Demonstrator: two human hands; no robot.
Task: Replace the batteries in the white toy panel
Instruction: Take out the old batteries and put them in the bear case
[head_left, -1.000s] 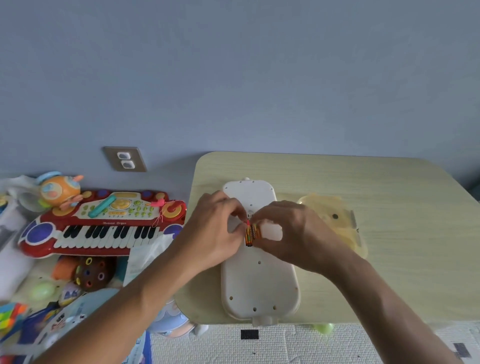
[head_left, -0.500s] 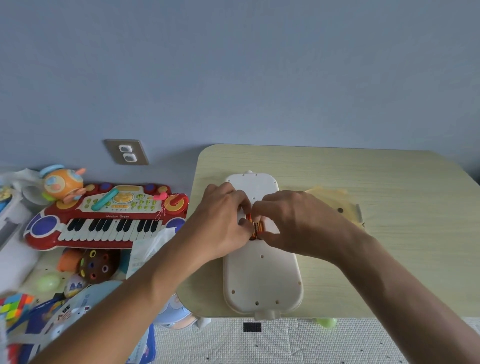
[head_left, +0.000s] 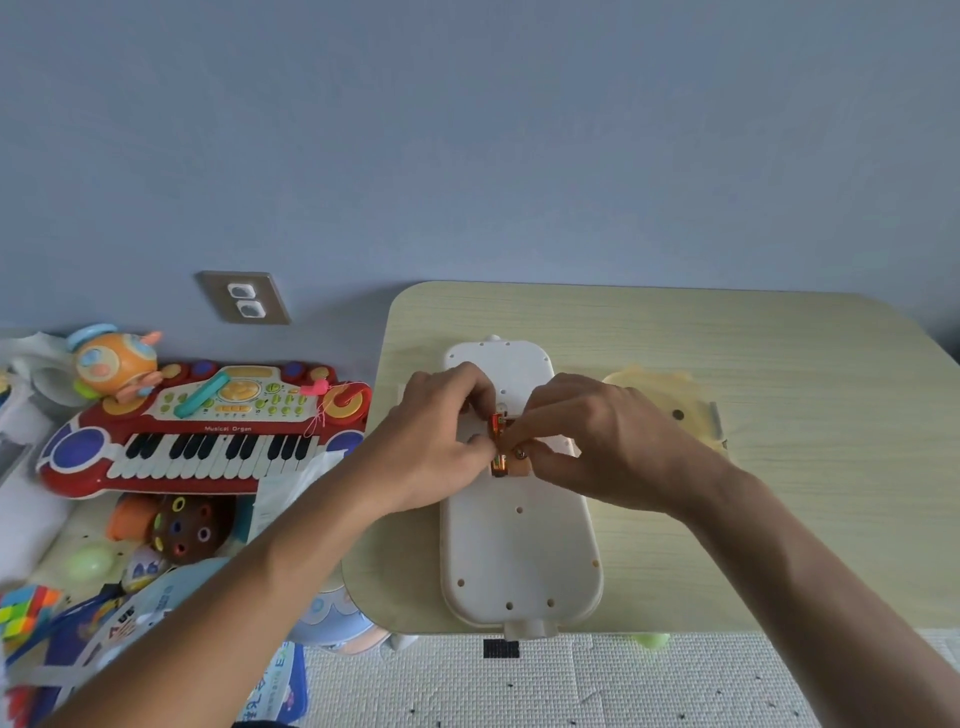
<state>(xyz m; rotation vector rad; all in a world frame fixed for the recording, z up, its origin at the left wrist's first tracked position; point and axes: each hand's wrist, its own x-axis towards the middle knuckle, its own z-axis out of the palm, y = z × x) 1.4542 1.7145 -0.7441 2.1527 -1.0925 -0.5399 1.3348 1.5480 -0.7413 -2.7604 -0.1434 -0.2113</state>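
The white toy panel (head_left: 519, 551) lies face down on the pale wooden table (head_left: 753, 338), long axis pointing away from me. Orange batteries (head_left: 500, 444) sit at its open battery compartment in the middle. My left hand (head_left: 434, 441) and my right hand (head_left: 597, 441) meet over that compartment, fingertips pinched on the batteries. The fingers hide most of the compartment, so I cannot tell whether the batteries are seated in it or lifted.
A translucent yellowish cover (head_left: 670, 405) lies on the table right of the panel. Left of the table, on the floor, are a red toy keyboard (head_left: 197, 436), an orange round toy (head_left: 111, 361), a brown peg toy (head_left: 184, 527) and books. A wall socket (head_left: 244, 297) is behind.
Both hands stayed on the batteries and pressed closer to the compartment. The camera tilted a little, so the table sits slightly higher in view.
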